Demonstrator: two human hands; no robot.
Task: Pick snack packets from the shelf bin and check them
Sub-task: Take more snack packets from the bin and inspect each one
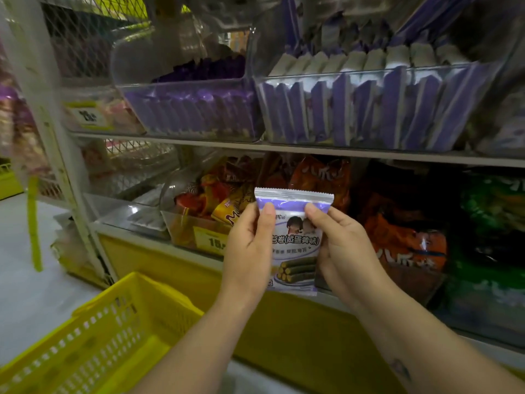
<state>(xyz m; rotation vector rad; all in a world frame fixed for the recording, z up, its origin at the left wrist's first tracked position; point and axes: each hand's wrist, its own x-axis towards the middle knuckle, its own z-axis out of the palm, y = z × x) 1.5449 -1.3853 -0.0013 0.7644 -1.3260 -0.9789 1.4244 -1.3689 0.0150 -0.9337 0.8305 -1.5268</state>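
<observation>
A purple and white snack packet [295, 240] stands upright in front of the lower shelf, its printed face toward me. My left hand [250, 248] grips its left edge, thumb across the front near the top. My right hand [341, 245] grips the right edge the same way. Above, a clear shelf bin [369, 72] holds several matching purple packets standing in rows. A second clear bin [193, 109] to its left holds more purple packets.
A yellow perforated crate [93, 342] sits at the lower left, below my left forearm. The lower shelf holds orange snack bags [403, 240], green bags [494, 223] and a small bin of red and yellow packets [216, 200]. A white shelf upright [71, 194] runs down the left.
</observation>
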